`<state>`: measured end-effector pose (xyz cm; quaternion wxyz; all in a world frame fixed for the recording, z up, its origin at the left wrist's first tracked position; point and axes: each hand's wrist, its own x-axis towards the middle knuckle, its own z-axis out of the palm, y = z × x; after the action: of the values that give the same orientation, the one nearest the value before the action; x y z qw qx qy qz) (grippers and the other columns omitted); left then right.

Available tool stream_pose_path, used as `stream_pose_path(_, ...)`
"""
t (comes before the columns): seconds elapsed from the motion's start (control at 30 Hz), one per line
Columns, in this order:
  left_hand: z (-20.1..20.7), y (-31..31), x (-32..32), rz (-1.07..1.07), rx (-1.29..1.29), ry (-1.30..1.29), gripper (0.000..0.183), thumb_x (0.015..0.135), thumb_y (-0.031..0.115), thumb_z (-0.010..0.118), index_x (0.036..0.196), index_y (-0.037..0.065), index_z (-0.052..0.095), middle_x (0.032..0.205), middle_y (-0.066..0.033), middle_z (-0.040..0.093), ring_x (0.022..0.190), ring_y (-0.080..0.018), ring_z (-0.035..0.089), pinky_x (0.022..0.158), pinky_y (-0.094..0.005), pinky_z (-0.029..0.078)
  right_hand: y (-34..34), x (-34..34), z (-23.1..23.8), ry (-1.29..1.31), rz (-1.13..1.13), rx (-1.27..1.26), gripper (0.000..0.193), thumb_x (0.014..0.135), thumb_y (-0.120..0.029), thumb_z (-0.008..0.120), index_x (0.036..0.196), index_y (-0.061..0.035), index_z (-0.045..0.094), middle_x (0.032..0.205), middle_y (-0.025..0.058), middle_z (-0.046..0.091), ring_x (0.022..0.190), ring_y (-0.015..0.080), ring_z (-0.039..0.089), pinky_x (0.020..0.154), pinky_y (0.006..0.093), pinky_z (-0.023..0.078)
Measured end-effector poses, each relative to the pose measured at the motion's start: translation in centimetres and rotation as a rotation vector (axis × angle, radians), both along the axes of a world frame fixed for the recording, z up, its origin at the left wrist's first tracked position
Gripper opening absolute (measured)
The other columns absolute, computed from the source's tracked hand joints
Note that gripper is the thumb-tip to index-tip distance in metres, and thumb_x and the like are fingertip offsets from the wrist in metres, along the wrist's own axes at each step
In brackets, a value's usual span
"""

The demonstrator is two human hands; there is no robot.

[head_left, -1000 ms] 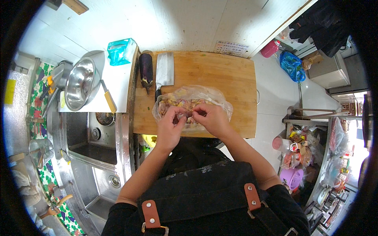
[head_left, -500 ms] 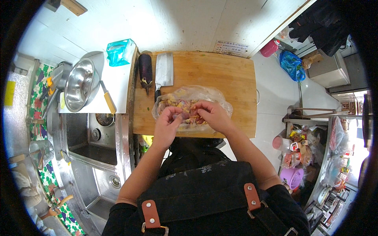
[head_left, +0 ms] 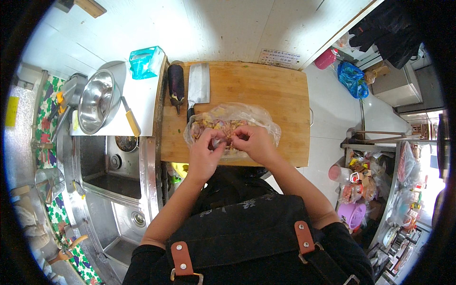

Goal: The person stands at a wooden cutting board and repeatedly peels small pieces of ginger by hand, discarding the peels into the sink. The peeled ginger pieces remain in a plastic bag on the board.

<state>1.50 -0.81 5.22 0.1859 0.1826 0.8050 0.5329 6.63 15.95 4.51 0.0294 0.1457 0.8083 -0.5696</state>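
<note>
A clear plastic bag (head_left: 259, 115) lies on the wooden cutting board (head_left: 266, 85), close to its near edge. Inside it are many chopped pieces, yellowish and reddish like raw meat (head_left: 209, 122). My left hand (head_left: 205, 151) is closed in a pinch over the bag, with a crumpled, see-through bit of plastic at its fingertips. Close beside it, my right hand (head_left: 256, 145) pinches at the same spot, its fingertips partly hidden. Beyond the bag lies a cleaver (head_left: 199, 84), its dark handle toward the bag. A dark eggplant (head_left: 175, 88) rests left of the cleaver.
Left of the board, a steel bowl (head_left: 96, 101), a yellow-handled knife (head_left: 131, 121) and a teal packet (head_left: 145, 63) lie on a white counter. A steel sink (head_left: 102, 183) adjoins it. Shelves at right hold bagged goods and a purple basket (head_left: 352, 214).
Both hands have shifted slightly over the bag, and my fingertips are a little closer together. The cleaver, eggplant and bag stay where they were.
</note>
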Motion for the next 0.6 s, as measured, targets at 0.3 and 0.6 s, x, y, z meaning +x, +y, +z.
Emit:
stream_pose_path(0.3, 0.45, -0.09, 0.11, -0.025, -0.090, 0.135, 0.019, 0.077, 0.003, 0.064, 0.094, 0.005, 0.057, 0.085, -0.0060, 0.059, 0.069, -0.0159, 0.053, 0.064, -0.0261, 0.043, 0.03, -0.35, -0.21, -0.152, 0.017, -0.360, 0.019, 0.087, -0.019, 0.061, 0.089, 0.0004, 0.064, 0.070, 0.0042, 0.063, 0.062, 0.0098, 0.059, 0.057, 0.0238, 0.049)
stream_pose_path(0.6, 0.20, 0.13, -0.22, -0.051, -0.105, 0.186, 0.019, 0.078, 0.004, 0.064, 0.096, 0.005, 0.058, 0.088, -0.0046, 0.062, 0.071, -0.0147, 0.055, 0.065, -0.0261, 0.044, -0.15, -0.47, -0.54, -0.147, -0.025, -0.430, 0.017, 0.086, -0.016, 0.062, 0.087, 0.0005, 0.063, 0.071, 0.0040, 0.063, 0.061, 0.0090, 0.058, 0.057, 0.0235, 0.050)
